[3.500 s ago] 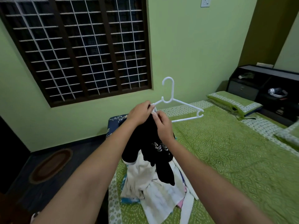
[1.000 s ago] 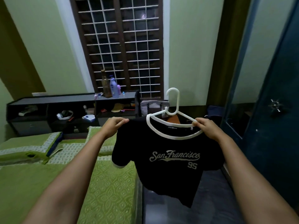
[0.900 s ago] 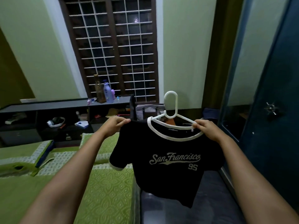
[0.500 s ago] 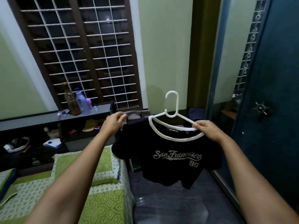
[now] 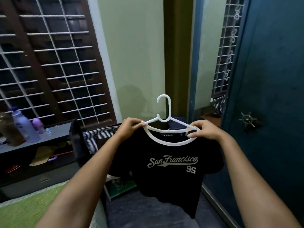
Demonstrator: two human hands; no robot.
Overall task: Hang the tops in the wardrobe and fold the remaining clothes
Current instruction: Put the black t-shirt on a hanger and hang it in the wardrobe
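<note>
Pinching both shoulders of a black tee [image 5: 171,163] on a white hanger [image 5: 166,116]: L hand [image 5: 131,127] & R hand [image 5: 204,130], fingers curled round collar ends. Tee hangs mid-air w/ hook up, just left of the blue wardrobe door [image 5: 269,96], above the floor [image 5: 148,213] past the bed corner [image 5: 32,209].

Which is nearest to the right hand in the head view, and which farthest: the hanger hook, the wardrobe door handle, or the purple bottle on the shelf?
From the right hand:
1. Hanger hook, just up and to its left, above the black t-shirt's collar.
2. Wardrobe door handle, off to its right on the blue door.
3. Purple bottle, far left on the dark shelf under the window.
</note>
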